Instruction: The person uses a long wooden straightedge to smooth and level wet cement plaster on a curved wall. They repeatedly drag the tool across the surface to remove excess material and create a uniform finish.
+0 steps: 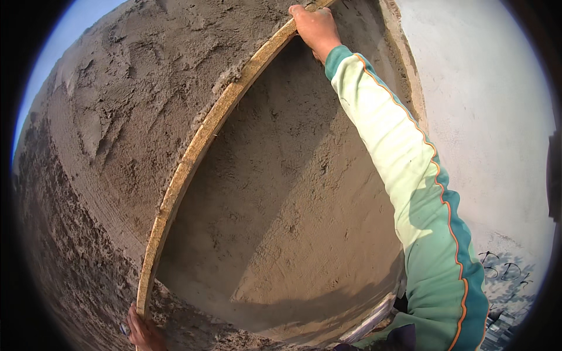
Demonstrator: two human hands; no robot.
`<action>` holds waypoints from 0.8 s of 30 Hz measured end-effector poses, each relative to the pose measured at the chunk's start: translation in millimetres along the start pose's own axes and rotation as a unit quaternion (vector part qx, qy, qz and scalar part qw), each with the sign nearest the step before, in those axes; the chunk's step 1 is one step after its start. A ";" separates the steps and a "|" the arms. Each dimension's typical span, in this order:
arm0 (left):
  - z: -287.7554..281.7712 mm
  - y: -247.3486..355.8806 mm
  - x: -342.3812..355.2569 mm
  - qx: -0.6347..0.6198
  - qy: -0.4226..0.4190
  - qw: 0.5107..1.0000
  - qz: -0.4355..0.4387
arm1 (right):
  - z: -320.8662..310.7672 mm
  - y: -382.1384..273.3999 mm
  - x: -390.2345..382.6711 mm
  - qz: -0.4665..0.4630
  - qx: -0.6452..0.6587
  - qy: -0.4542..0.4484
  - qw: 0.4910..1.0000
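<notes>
Because the board (194, 149) against the mortar (123, 88) looks stiff, gritty and fairly light, we judge it best held at two spots well apart, our right hand (318, 29) high and left hand (144, 333) low, fingers curled around it.

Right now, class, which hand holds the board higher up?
The right hand, its green sleeve in view; the left hand grips the board near the picture's lower edge.

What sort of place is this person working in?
Probably an outdoor building site. Rough grey-brown plaster covers the wall, the left hand and right hand hold a long wooden board with plaster-like clumps on its edge, and blue sky shows at upper left.
</notes>
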State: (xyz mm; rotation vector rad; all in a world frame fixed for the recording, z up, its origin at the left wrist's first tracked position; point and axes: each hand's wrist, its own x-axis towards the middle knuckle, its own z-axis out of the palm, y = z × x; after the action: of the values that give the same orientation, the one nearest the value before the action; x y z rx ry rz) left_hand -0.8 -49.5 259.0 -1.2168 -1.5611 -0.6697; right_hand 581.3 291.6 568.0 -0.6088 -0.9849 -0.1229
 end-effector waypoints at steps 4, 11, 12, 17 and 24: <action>-25.4 37.0 69.7 -0.083 0.044 0.995 0.027 | 29.5 -33.5 86.7 -0.034 -0.083 -0.046 0.995; -22.3 4.9 34.1 -0.117 -0.038 0.992 0.023 | 8.9 -25.2 33.2 0.051 0.064 -0.097 0.992; -25.3 -4.0 28.0 -0.102 -0.040 0.993 0.035 | 2.6 -26.3 20.7 0.052 0.063 -0.082 0.993; -25.7 -0.5 18.0 -0.131 -0.121 0.984 0.019 | -14.1 -11.1 -27.3 0.039 0.072 -0.052 0.995; -26.3 -20.7 -12.7 -0.041 -0.118 0.986 0.108 | -39.1 27.0 -92.5 0.089 0.075 -0.028 0.993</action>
State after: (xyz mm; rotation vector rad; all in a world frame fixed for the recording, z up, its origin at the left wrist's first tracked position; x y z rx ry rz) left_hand -10.5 -83.9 259.3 -1.5485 -1.5733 -0.4655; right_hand 568.3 277.3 465.8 -0.5619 -0.9806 0.1258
